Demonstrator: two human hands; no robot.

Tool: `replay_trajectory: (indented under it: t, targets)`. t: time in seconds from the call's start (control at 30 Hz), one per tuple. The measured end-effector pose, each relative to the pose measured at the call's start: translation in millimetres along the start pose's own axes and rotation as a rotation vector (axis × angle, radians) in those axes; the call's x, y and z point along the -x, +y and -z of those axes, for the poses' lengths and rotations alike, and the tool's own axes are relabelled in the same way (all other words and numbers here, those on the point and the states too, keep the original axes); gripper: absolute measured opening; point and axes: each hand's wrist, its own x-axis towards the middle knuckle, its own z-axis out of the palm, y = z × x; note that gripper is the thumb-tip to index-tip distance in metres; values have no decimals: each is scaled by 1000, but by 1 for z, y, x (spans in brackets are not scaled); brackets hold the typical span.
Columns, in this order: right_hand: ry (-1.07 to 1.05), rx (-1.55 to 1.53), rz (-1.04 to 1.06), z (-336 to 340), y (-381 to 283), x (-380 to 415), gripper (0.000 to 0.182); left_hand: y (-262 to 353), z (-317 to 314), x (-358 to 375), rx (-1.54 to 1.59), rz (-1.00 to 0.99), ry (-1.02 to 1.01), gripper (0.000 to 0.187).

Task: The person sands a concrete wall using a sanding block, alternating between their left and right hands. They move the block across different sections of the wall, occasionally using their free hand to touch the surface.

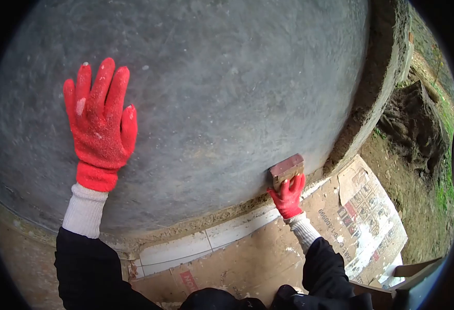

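Observation:
My left hand (pixel 101 121), in a red work glove, lies flat with fingers stretched out against a smooth dark grey plastered wall (pixel 211 88). Lower and to the right, my right hand (pixel 290 196) wears a matching glove. Its fingers are wrapped round a sanding block (pixel 287 167), a small brick-shaped piece with a reddish-brown face and tan side. The block rests against the wall close to its bottom edge; the face touching the wall is hidden.
Stained flattened cardboard (pixel 268 253) covers the floor, beside a strip of white tiles (pixel 185 253) along the wall's foot. At right the wall ends in a rough edge (pixel 369 113). Beyond lie bare soil, a dark crumpled sheet (pixel 418 124) and grass.

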Motion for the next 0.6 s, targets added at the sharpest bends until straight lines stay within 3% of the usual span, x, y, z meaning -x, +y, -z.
replay_trajectory:
  t: [0.07,0.2,0.3,0.4,0.5,0.53,0.6]
  targets:
    - [42,-23,-44,1,3,-12,107,0,0,0,2,6,10,53]
    - [288,-47,-148,55,-15,-179,92,0,1,1,-9,-1,-19,53]
    - [389,-41,-177,66,-14,-224,86,0,-1,-1,-18,2,10,52]
    - [272,-59,-163,51,-12,-168,90,-1,1,-1,-29,-19,10,56]
    - [53,-21,-149,3,-17,-24,105,1,2,-1,-22,-19,24,56]
    - [-15,-70,-103,-8,-12,21,101,2,3,-1,-4,-21,18,56]
    - [-67,-96,-83,-7,-13,36,100,1,2,-3,-19,-20,34,56]
